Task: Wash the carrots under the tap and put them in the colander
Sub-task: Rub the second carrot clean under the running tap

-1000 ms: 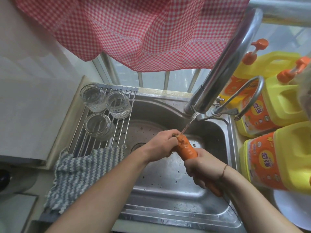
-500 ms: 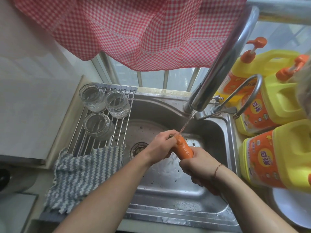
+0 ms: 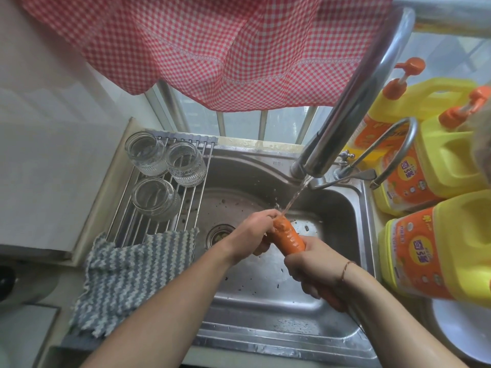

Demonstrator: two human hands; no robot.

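Observation:
An orange carrot (image 3: pixel 289 239) lies slanted over the steel sink (image 3: pixel 268 301), its thick end under the thin stream from the tap (image 3: pixel 353 99). My left hand (image 3: pixel 255 235) curls round the thick end from the left. My right hand (image 3: pixel 312 269) grips the carrot's lower half; the tip pokes out below my fist. No colander is in view.
A wire rack (image 3: pixel 148 219) across the sink's left side holds three upturned glasses (image 3: pixel 156 197) and a striped grey cloth (image 3: pixel 127 277). Yellow detergent jugs (image 3: pixel 451 251) crowd the right counter beside a white plate (image 3: pixel 467 330). A red checked curtain (image 3: pixel 212 49) hangs above.
Both hands kept hold of the carrot under the stream. My right hand has slid slightly along it, and the left hand has shifted a little on the thick end.

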